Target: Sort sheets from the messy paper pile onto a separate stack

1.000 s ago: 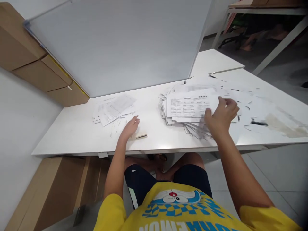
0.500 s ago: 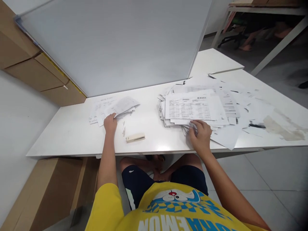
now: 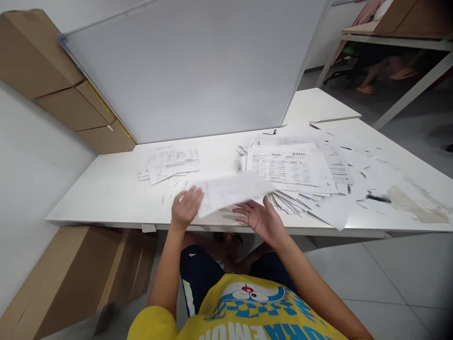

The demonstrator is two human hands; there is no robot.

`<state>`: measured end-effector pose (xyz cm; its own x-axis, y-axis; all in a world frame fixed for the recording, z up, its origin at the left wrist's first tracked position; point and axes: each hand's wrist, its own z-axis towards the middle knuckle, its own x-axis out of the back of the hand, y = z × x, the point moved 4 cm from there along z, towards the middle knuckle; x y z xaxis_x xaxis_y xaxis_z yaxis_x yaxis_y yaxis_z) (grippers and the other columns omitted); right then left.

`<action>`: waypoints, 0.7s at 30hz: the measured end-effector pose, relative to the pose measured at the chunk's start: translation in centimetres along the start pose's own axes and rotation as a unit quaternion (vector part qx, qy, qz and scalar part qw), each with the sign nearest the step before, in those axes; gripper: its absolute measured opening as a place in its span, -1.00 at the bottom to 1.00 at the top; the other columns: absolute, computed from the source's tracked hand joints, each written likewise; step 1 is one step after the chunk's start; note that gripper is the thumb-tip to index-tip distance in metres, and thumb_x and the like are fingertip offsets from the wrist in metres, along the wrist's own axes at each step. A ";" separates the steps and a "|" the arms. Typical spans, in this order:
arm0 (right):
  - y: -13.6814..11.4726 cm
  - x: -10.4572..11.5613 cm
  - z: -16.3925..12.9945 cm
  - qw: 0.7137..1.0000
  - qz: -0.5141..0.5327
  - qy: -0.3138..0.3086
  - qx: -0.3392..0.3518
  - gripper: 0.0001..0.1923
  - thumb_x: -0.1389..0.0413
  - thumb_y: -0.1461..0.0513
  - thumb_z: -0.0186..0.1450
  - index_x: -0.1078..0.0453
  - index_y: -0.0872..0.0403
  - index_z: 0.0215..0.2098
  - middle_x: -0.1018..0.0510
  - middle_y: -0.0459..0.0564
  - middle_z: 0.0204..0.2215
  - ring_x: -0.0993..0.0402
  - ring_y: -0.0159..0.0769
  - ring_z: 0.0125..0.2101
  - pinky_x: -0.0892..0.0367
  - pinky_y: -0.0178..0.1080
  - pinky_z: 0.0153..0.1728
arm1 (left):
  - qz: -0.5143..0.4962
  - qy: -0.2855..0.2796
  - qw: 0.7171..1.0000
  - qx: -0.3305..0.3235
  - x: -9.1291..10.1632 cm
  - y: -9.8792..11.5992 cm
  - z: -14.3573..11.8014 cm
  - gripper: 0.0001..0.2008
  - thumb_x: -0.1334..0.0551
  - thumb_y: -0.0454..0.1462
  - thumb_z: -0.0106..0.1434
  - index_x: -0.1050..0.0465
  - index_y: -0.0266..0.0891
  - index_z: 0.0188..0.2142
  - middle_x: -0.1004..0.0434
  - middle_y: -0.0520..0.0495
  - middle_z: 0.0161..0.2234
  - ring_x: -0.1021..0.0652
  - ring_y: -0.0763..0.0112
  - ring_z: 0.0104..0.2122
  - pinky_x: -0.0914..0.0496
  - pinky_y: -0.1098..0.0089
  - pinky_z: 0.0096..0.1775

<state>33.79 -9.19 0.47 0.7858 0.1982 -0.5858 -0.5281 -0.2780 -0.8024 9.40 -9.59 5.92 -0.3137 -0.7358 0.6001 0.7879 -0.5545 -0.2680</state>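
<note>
My left hand (image 3: 187, 207) pinches the left end of a white printed paper (image 3: 231, 189), tilted and a little blurred, above the front of the table. My right hand (image 3: 262, 221) has its fingers spread under the paper's near right side; whether it touches the paper I cannot tell. Behind my left hand lies a small pile of printed papers (image 3: 177, 161). Right of the held paper sits a larger stack of printed papers (image 3: 290, 167), its lower sheets fanned out. The stapler is out of sight.
A whiteboard (image 3: 198, 71) stands along the table's back edge. Cardboard boxes (image 3: 46, 52) are stacked at the left, with more boxes (image 3: 81, 278) under the table. Loose papers and scraps (image 3: 371, 165) spread over the right side. A person's legs (image 3: 380, 73) show beyond.
My left hand has brought the paper from the left pile toward the middle, over where the stapler lay. My right hand has left the large stack and moved left, fingers spreading.
</note>
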 end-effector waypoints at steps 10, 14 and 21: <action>-1.3 7.9 -2.9 0.975 -0.089 0.105 -0.171 -0.50 -0.33 -0.03 0.07 -0.50 0.08 -0.14 -0.64 0.15 -0.22 -0.58 0.08 -0.18 -0.50 -0.01 -0.17 | -0.113 -0.018 0.993 0.039 -0.4 9.0 -4.1 -0.66 -0.11 -0.40 0.35 -0.40 -0.19 0.09 -0.58 -0.17 -0.02 -0.40 0.22 0.19 -0.32 0.15 0.14; -1.1 7.0 -2.9 0.962 -0.191 0.158 -0.116 -0.56 -0.37 0.13 -0.02 -0.48 0.09 -0.18 -0.65 0.11 -0.30 -0.59 0.02 -0.30 -0.50 -0.06 -0.27 | -0.172 -0.027 0.982 0.078 -2.0 10.3 -4.6 -0.54 -0.06 -0.37 0.36 -0.23 -0.21 0.24 -0.50 -0.25 0.08 -0.26 0.15 0.28 -0.25 0.00 0.21; -3.8 7.4 -3.5 0.909 -0.278 0.280 0.135 -0.61 -0.29 -0.02 0.01 -0.49 0.11 -0.35 -0.61 0.04 -0.40 -0.51 -0.08 -0.33 -0.42 -0.15 -0.34 | -0.210 0.000 0.951 0.225 -3.3 10.2 -5.3 -0.23 -0.21 -0.26 0.30 0.16 -0.06 0.40 -0.01 -0.25 0.37 -0.06 0.09 0.36 -0.20 0.01 0.25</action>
<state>42.78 -9.97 -0.40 0.9563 -0.2922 0.0080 0.0006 -0.0255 -0.9997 15.64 -14.86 -2.80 -0.6517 -0.4863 0.5821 0.7398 -0.5769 0.3462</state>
